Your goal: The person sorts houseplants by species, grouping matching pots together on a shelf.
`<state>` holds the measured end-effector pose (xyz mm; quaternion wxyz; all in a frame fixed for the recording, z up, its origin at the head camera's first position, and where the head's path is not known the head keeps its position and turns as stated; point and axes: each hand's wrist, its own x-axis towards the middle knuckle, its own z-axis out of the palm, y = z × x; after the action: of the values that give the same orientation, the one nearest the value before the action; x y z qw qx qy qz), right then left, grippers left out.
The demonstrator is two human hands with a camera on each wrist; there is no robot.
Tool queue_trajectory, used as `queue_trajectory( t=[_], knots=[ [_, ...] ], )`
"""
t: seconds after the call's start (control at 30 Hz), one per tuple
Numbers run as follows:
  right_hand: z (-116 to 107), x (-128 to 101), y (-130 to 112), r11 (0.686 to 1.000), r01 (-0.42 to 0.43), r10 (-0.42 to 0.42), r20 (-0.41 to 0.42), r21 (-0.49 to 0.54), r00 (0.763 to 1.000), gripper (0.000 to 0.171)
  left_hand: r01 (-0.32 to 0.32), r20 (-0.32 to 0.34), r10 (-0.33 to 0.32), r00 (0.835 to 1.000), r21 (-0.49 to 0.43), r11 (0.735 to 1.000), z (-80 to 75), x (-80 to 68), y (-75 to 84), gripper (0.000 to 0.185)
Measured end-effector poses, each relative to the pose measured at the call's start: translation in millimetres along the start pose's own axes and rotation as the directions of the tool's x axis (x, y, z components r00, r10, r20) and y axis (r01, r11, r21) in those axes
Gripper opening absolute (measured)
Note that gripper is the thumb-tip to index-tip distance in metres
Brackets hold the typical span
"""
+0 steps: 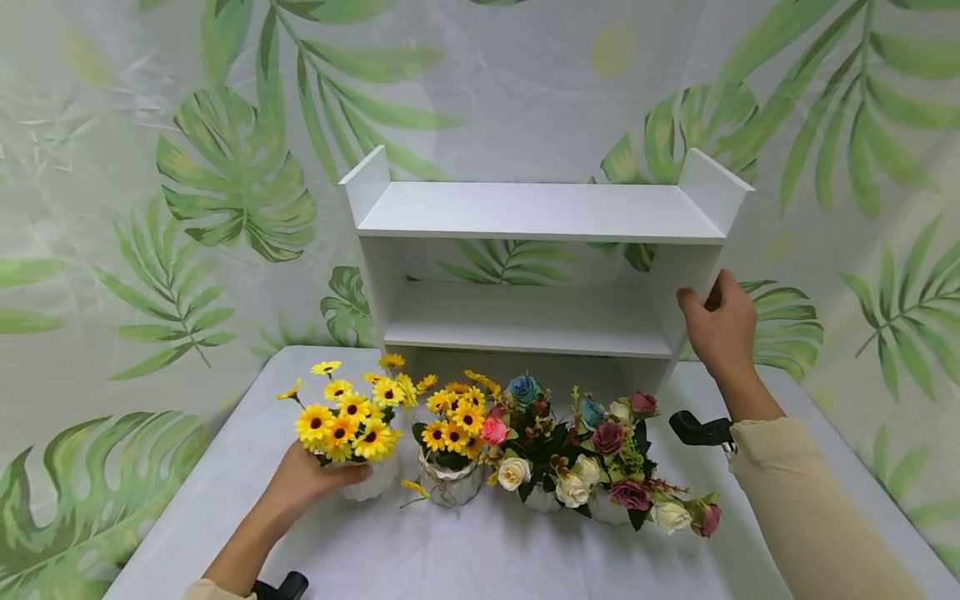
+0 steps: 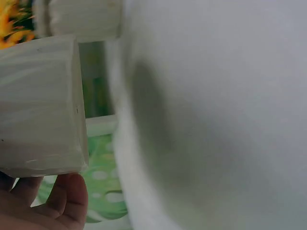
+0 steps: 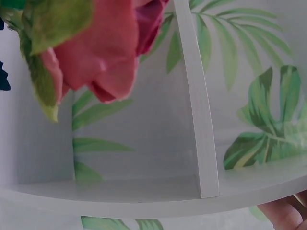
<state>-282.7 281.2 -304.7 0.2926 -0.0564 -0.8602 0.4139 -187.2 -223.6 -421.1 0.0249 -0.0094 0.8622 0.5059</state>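
Four small white ribbed pots stand in a row before the shelf (image 1: 540, 212), a smooth white board unit with two open tiers. My left hand (image 1: 303, 483) curls round the leftmost pot (image 1: 367, 481), which holds yellow plastic sunflowers (image 1: 341, 421); beside it stands a second sunflower pot (image 1: 450, 483), then two pots of mixed roses (image 1: 600, 450). My right hand (image 1: 720, 325) grips the shelf's right side panel.

The head camera is looking forward and down at the white shelf (image 1: 536, 267) from in front. The left wrist camera is sitting very close to a white pot (image 2: 41, 108) before that shelf. The right wrist camera is pointing along the shelf (image 3: 192, 120) from its right side, sharing it with the head view.
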Motion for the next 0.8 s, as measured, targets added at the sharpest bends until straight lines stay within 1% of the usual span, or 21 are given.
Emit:
queue_trajectory(
  t=[0.07, 0.13, 0.27, 0.37, 0.43, 0.57, 0.7, 0.8],
  knots=[
    [0.6, 0.7, 0.2, 1.000, -0.001, 0.001, -0.003, 0.002, 1.000, 0.049, -0.026, -0.027, 0.026, 0.999, -0.008, 1.000, -12.1, -3.1, 10.5, 0.082],
    [0.7, 1.1, 0.1, 1.000, -0.004, 0.004, -0.007, -0.005, 1.000, 0.048, -0.074, -0.047, 0.073, 0.996, -0.027, 0.997, -23.0, -5.8, 21.1, 0.079],
    [0.9, 0.3, -1.1, 1.000, -0.016, 0.015, -0.016, -0.026, 1.000, 0.047, -0.201, -0.083, 0.194, 0.977, -0.093, 0.975, -37.6, -10.8, 38.7, 0.070],
    [1.4, 0.4, -1.6, 0.999, -0.019, 0.019, -0.015, -0.026, 1.000, 0.046, -0.257, -0.100, 0.244, 0.965, -0.147, 0.955, -42.4, -14.5, 50.5, 0.066],
    [1.7, 0.6, -1.9, 1.000, -0.021, 0.021, -0.014, -0.022, 1.000, 0.046, -0.271, -0.107, 0.255, 0.961, -0.174, 0.947, -43.9, -16.1, 58.7, 0.066],
    [1.4, 1.1, -2.6, 1.000, -0.021, 0.020, -0.019, -0.017, 1.000, 0.046, -0.285, -0.114, 0.269, 0.956, -0.166, 0.944, -45.6, -15.8, 74.4, 0.068],
    [0.7, 0.9, -1.2, 0.999, -0.025, 0.025, -0.017, -0.025, 1.000, 0.047, -0.283, -0.116, 0.269, 0.956, -0.132, 0.950, -48.7, -13.4, 90.2, 0.067],
    [0.7, 0.4, 0.6, 0.999, -0.023, 0.023, -0.009, -0.026, 1.000, 0.048, -0.294, -0.130, 0.281, 0.951, -0.099, 0.951, -53.6, -12.6, 103.1, 0.065]
  ],
)
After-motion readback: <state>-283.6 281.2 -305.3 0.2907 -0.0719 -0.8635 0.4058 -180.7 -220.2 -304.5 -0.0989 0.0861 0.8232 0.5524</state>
